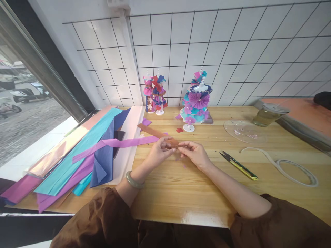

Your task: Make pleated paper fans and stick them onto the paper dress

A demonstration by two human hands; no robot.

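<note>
Between my two hands, above the wooden table (165, 196), is a strip of brown crepe paper (152, 131). My left hand (162, 151) pinches it near its right part, and the long free end slants up to the left. At the strip's right end, my right hand (194, 153) holds it between thumb and fingers. The fingertips of both hands almost meet. A purple paper strip (121, 142) runs leftward from behind my left hand, across the stacked papers. A small red paper piece (179, 130) lies just beyond my hands.
Folded turquoise paper (77, 151), blue paper (103, 155) and a dark phone (119, 141) lie left. Miniature dresses on stands (199, 100) stand at the back. Thread snips (239, 165), a coiled white cord (294, 172), a clear plate (244, 131) and a lidded cup (269, 115) are right.
</note>
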